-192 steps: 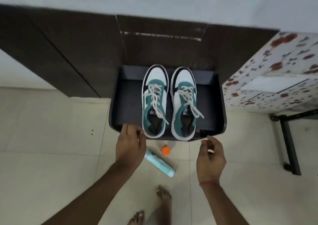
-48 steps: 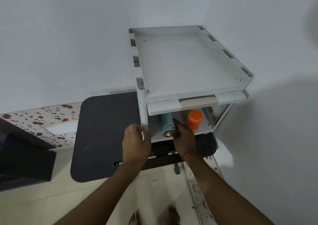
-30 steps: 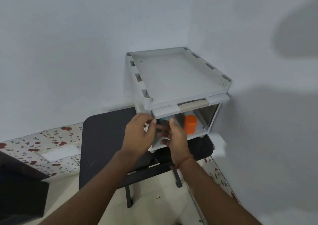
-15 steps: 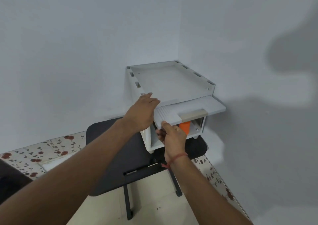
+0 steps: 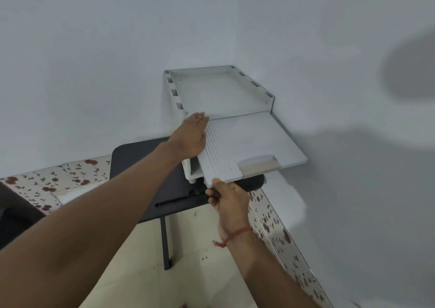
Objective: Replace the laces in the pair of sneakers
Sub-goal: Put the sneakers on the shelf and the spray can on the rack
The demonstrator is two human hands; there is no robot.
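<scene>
White plastic storage box [image 5: 221, 91] on black table [image 5: 141, 166]. Right hand [image 5: 229, 200] pinches raised lid [image 5: 249, 147] at its front edge; left hand [image 5: 190, 135] flat, fingers straight, against lid's left side. Sneakers out of view.

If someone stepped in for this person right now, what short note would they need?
Left hand: open, flat against the left edge of the white storage box.
Right hand: its grip pinches the front edge of the box's flap door, which is lifted to about level.
The box stands on a black side table.
Sneakers and laces: out of view.
Done: no lacing visible.
Left: the whole lace swap, as far as shown.
</scene>
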